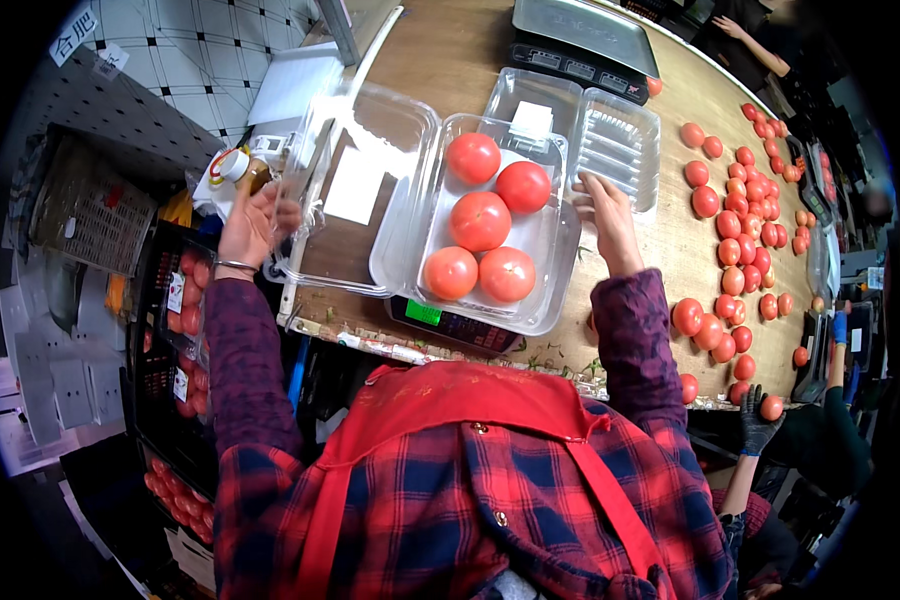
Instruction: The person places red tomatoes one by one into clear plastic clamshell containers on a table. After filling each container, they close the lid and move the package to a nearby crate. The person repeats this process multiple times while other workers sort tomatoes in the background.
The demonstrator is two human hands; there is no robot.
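Note:
A clear plastic clamshell box [554, 289] lies opened before me, its tray holding several red tomatoes [480, 221]. Its hinged lid [412, 187] is folded out to the left. My left hand [255, 221], palm turned up, is at the lid's outer edge. Some fingers overlap the clear plastic, and whether they grip it is hard to see. Just right of the tray, my right hand [607, 221] has its fingers apart and slightly bent, with nothing held. Under the box sits a scale with a lit green display [423, 313].
Clear trays [619, 150] and another scale [581, 45] lie beyond the box. Loose tomatoes [750, 202] spread over the right side of the wooden table [450, 45]. A co-worker's gloved hand [757, 412] holds a tomato. Crates of packed tomatoes [187, 300] stand left, near a white-capped bottle [234, 166].

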